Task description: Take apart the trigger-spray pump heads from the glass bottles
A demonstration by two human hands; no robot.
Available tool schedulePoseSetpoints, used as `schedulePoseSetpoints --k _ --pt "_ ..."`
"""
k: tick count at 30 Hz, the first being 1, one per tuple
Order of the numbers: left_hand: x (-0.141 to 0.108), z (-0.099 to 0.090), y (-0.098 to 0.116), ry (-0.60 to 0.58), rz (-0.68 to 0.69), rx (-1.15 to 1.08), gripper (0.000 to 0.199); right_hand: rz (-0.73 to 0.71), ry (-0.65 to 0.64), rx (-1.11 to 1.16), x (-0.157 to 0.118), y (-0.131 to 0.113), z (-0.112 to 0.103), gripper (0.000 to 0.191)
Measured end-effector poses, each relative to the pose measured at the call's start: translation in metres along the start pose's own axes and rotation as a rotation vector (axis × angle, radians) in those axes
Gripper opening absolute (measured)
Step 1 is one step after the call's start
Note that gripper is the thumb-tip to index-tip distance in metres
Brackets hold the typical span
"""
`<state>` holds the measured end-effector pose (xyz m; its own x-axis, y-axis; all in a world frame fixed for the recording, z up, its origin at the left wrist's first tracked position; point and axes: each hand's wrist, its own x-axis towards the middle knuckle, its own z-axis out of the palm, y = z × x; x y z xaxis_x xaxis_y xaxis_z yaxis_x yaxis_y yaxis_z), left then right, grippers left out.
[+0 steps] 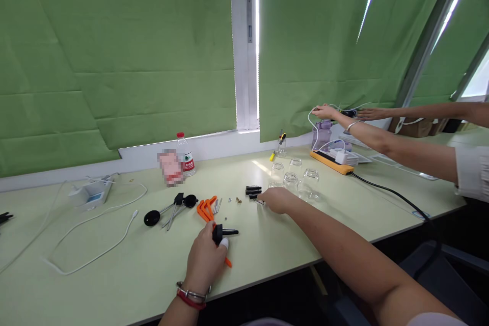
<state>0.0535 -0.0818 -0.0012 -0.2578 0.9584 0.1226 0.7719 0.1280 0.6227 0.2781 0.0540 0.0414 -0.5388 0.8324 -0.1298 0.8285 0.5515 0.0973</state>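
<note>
My left hand (206,257), with a bracelet and red band at the wrist, is closed round a black and orange tool (218,234) above the front of the table. Further right, my right hand (278,199) reaches down beside several small black parts (252,191) and a spring (259,202); its fingertips are hidden, so what they hold cannot be made out. Orange hook-shaped parts (206,208) lie beyond my left hand, with thin metal rods (217,206) next to them. Small brass screws (239,200) lie between the rods and the black parts.
Several glass jars (310,183) stand beyond my right hand. A water bottle (186,155), black-ended metal rods (171,211) and a white cable (110,209) are on the left. At right, another person's hands (326,112) hold a cable above an orange power strip (331,162).
</note>
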Motion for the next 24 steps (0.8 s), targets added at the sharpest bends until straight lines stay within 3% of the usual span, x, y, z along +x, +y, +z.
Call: schedulePoseSetpoints --k 5,10,16,24 --pt "0.0 -0.001 0.001 -0.009 0.005 -0.016 0.048 0.064 0.174 0.005 0.004 -0.006 0.001 0.018" --pt "-0.001 -0.002 0.003 -0.008 0.006 0.002 0.047 0.027 0.281 0.127 0.008 -0.017 0.02 0.016" --pt "-0.002 -0.002 0.004 -0.023 -0.006 0.001 0.048 -0.009 0.344 0.126 0.014 -0.017 0.04 0.009" --pt "-0.001 -0.002 0.004 -0.018 0.007 0.006 0.047 -0.003 0.347 0.111 0.025 -0.009 0.039 0.014"
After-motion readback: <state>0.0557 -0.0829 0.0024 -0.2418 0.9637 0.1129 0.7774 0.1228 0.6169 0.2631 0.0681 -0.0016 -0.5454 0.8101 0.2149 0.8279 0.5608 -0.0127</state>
